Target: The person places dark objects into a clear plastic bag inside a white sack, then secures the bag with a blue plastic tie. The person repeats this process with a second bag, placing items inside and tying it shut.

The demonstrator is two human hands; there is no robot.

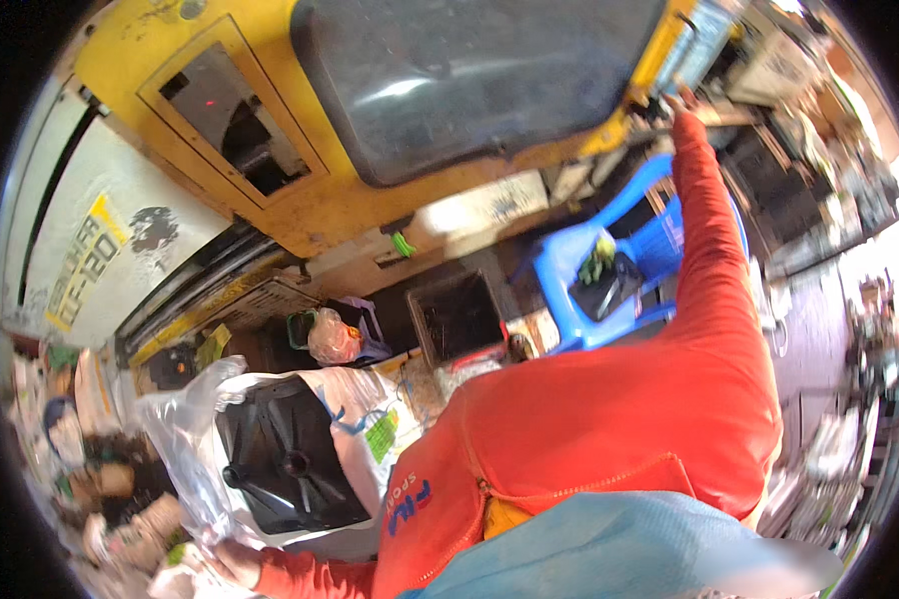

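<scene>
My right arm, in a red sleeve, stretches up to the far right. My right hand (681,102) is at the right edge of the yellow machine (589,140), beside small dark fittings, its fingers partly apart; no held object shows. Low on the left, my left hand (236,565) is closed at the lower edge of a clear plastic bag (192,469); its fingertips are hard to make out. Next to this bag, a black ribbed moulded plastic part (288,454) lies on a white sack (355,384). The machine has a large dark window (479,80).
A blue plastic chair (569,285) holds a dark item and green-yellow gloves or cloth (597,262). Near it stand a dark square bin (457,314) and a tied plastic bag (333,337). Cluttered bundles (110,479) fill the left; stacked goods (829,479) line the right.
</scene>
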